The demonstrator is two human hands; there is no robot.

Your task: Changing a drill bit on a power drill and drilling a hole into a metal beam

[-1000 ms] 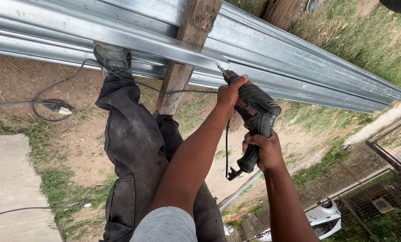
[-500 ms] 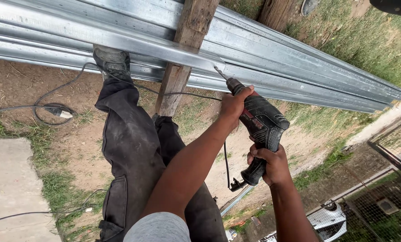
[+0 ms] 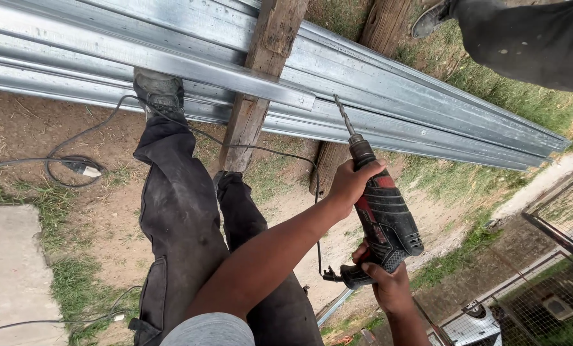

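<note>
Drill [image 3: 386,221], black with red body, slim bit upward, fingers of left hand [image 3: 350,182] and right hand [image 3: 389,285] clamped around it.

Open air lay between the drill [image 3: 384,218] bit's tip and the stacked metal channels [image 3: 427,109], which barred the way ahead. A wooden post [image 3: 264,83] crossed the channels just left of the bit, with a cord [image 3: 254,148] strung below it. Right of the drill, the space stood open down to the wire fence [image 3: 556,256].
</note>
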